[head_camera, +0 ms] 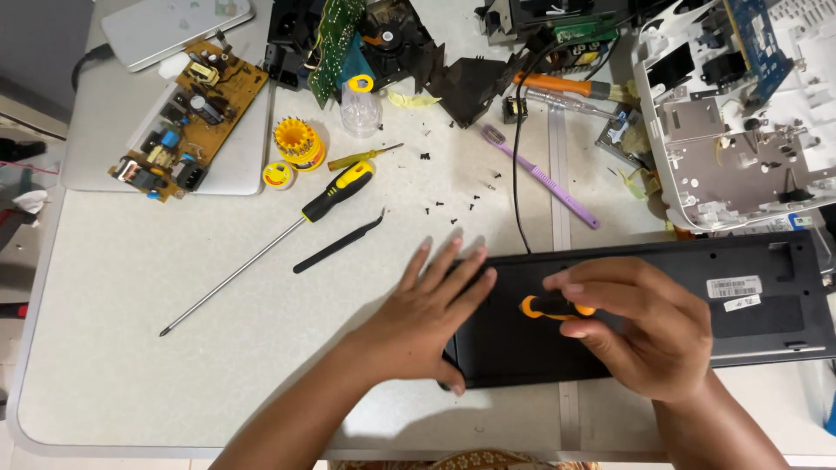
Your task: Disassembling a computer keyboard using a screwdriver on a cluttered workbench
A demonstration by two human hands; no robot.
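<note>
Head view, screwdriver [557, 306] pinched in right fingers [592, 292]

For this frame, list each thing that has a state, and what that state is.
Left hand: flat, pressing the black keyboard's end.
Right hand: closed around the orange-handled screwdriver.
Black keyboard: face down, underside up.
Long screwdriver: lying loose on the table.
Black tweezers: lying loose.
White device: opened, insides exposed.
Brown circuit board: removed, bare.
</note>
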